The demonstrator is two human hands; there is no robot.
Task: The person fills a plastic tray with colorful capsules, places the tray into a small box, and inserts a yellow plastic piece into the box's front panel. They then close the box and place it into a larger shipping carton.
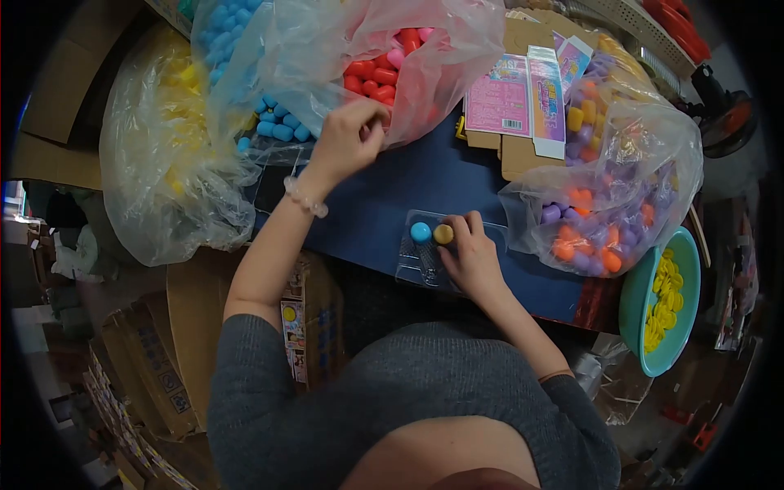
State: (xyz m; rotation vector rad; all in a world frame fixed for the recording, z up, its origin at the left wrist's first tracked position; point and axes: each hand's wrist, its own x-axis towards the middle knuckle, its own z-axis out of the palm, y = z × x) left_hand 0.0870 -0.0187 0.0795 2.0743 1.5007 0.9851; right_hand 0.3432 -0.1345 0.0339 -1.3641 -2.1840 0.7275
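A clear plastic tray [406, 260] lies near the front edge of the blue table, with a round blue plastic piece [420, 233] in its upper part. My right hand [475, 260] is over the tray's right side, thumb and fingers closed on a round dull-yellow plastic piece [443, 234] beside the blue one. My left hand [351, 139] is raised at the mouth of a clear bag of red plastic pieces [371, 77]. Its fingers are curled, and whatever they hold, if anything, is hidden. Blue capsule-shaped pieces [282, 122] spill from a bag left of that hand.
A bag of yellow pieces [175, 155] stands at the left. Printed cardboard boxes [514, 102] lie at the back right, above a bag of purple and orange pieces [604, 220]. A teal basin [629, 314] of yellow pieces sits by the table's right edge.
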